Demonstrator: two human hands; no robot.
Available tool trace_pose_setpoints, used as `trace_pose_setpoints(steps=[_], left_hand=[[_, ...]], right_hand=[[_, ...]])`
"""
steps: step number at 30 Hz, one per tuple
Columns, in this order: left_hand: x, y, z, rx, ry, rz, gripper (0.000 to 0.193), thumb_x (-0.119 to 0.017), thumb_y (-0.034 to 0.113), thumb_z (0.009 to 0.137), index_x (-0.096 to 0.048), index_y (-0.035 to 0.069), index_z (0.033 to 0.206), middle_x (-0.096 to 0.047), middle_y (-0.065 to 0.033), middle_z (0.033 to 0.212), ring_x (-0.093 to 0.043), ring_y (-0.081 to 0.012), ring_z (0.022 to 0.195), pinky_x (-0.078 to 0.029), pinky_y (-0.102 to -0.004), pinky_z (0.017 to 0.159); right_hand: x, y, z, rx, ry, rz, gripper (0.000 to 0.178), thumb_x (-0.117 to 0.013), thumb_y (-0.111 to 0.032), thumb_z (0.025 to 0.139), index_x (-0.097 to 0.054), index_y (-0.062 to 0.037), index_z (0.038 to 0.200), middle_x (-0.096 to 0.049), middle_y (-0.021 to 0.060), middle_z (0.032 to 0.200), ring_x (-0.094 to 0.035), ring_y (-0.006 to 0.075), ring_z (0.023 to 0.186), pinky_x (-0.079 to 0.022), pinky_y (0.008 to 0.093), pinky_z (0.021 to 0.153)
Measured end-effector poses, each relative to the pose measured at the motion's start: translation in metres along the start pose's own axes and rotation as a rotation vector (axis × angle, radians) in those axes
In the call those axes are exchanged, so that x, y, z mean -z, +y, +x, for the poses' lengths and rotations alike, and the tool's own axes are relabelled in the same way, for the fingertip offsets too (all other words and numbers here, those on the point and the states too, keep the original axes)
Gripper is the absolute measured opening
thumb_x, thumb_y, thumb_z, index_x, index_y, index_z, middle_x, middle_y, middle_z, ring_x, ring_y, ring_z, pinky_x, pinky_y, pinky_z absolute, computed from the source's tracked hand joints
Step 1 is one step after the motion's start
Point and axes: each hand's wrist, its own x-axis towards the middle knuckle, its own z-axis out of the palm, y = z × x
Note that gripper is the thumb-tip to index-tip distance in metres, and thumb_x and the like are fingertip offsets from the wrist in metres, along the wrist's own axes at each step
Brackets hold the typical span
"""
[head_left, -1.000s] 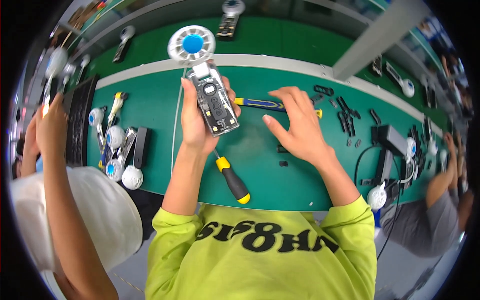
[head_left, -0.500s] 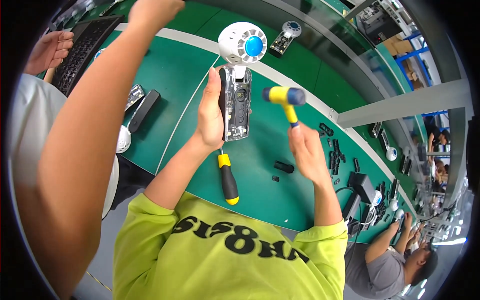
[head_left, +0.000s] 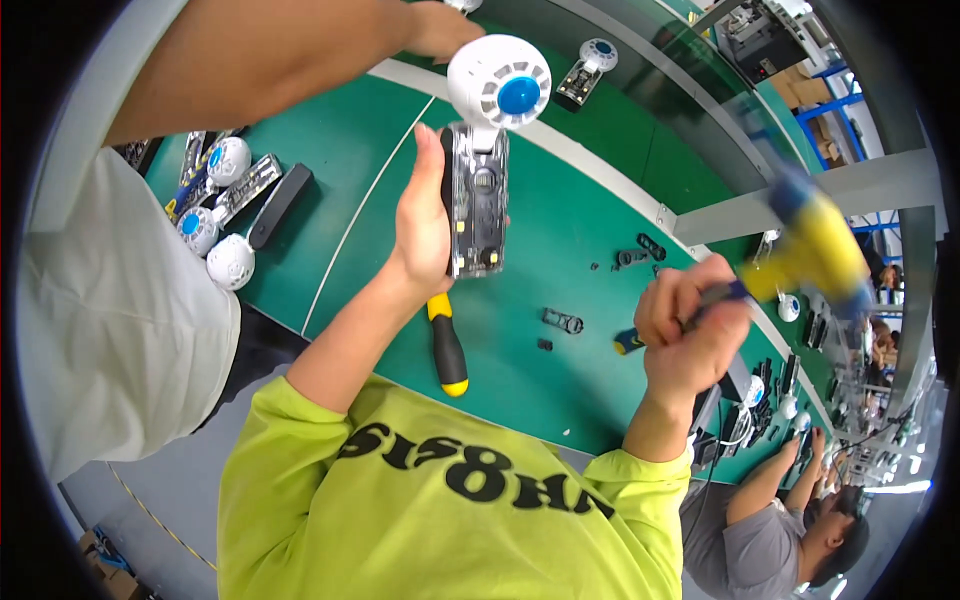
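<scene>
My left hand (head_left: 425,225) is closed around the clear-cased body of a handheld device (head_left: 480,210), held upright above the green bench. Its white round head (head_left: 470,75) carries a blue centre disc and a ring of slots. To the right, my right hand (head_left: 693,320) grips a yellow-and-blue mallet (head_left: 805,255), whose head is smeared by motion and stands well apart from the device. Below my left hand lies a screwdriver (head_left: 450,350) with a black-and-yellow handle. A black plastic part (head_left: 563,320) and a tiny black piece (head_left: 545,345) rest between my hands.
On the left, a co-worker's arm (head_left: 280,60) reaches across the bench, near several similar devices (head_left: 231,262) and a long black casing (head_left: 282,205). Another device (head_left: 588,72) lies beyond the bench's pale edge. More black parts (head_left: 640,252) lie at right; a person in grey (head_left: 760,540) sits there.
My right hand has swung the mallet right and turned it over. My left hand holds the device almost still. The co-worker's arm has shifted up, uncovering more devices at left.
</scene>
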Motion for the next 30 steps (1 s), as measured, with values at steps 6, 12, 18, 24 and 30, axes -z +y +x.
trace_pose_setpoints(steps=[6, 12, 18, 24, 30], left_hand=[[0.003, -0.003, 0.003, 0.019, 0.116, -0.018, 0.066, -0.028, 0.067, 0.096, -0.056, 0.008, 0.106, -0.059, -0.003, 0.074, -0.059, -0.012, 0.058, -0.051, -0.026, 0.053], [0.009, 0.005, 0.005, 0.022, 0.027, -0.031, 0.067, -0.028, 0.069, 0.095, -0.056, 0.008, 0.104, -0.059, -0.0031, 0.071, -0.06, -0.0122, 0.058, -0.05, -0.0256, 0.052], [0.008, 0.007, 0.008, 0.007, 0.072, 0.025, 0.066, -0.029, 0.067, 0.096, -0.056, 0.008, 0.103, -0.059, -0.0032, 0.072, -0.058, -0.0124, 0.057, -0.05, -0.0256, 0.052], [0.029, 0.002, 0.03, -0.094, 0.057, -0.049, 0.065, -0.029, 0.066, 0.096, -0.055, 0.008, 0.102, -0.06, -0.0032, 0.074, -0.058, -0.0124, 0.058, -0.05, -0.0264, 0.053], [0.016, 0.023, 0.029, -0.174, 0.092, 0.125, 0.07, -0.03, 0.071, 0.093, -0.056, 0.007, 0.105, -0.061, -0.004, 0.078, -0.059, -0.0134, 0.06, -0.051, -0.0282, 0.055]], right_hand=[[-0.011, 0.014, -0.009, -0.069, -0.299, -0.387, 0.046, -0.044, -0.042, 0.099, -0.048, -0.0037, 0.074, -0.042, 0.0068, 0.05, -0.039, 0.0181, 0.04, -0.028, 0.0318, 0.041], [-0.021, 0.037, -0.007, -0.074, -0.389, -0.553, 0.042, -0.047, -0.036, 0.099, -0.051, -0.002, 0.075, -0.045, 0.0122, 0.05, -0.043, 0.0275, 0.041, -0.033, 0.0374, 0.043], [-0.004, 0.008, -0.012, -0.167, -0.242, -0.285, 0.026, -0.051, -0.02, 0.097, -0.048, -0.0012, 0.079, -0.039, 0.0089, 0.054, -0.037, 0.0197, 0.046, -0.028, 0.0342, 0.046], [0.004, 0.011, 0.009, -0.166, -0.318, -0.651, 0.031, -0.049, -0.025, 0.097, -0.049, -0.0025, 0.077, -0.043, 0.0125, 0.054, -0.038, 0.0309, 0.046, -0.03, 0.0377, 0.046], [-0.016, 0.049, 0.006, 0.044, -0.338, -0.821, 0.035, -0.051, -0.032, 0.097, -0.052, -0.0026, 0.077, -0.051, 0.012, 0.058, -0.047, 0.0351, 0.05, -0.036, 0.0463, 0.051]])
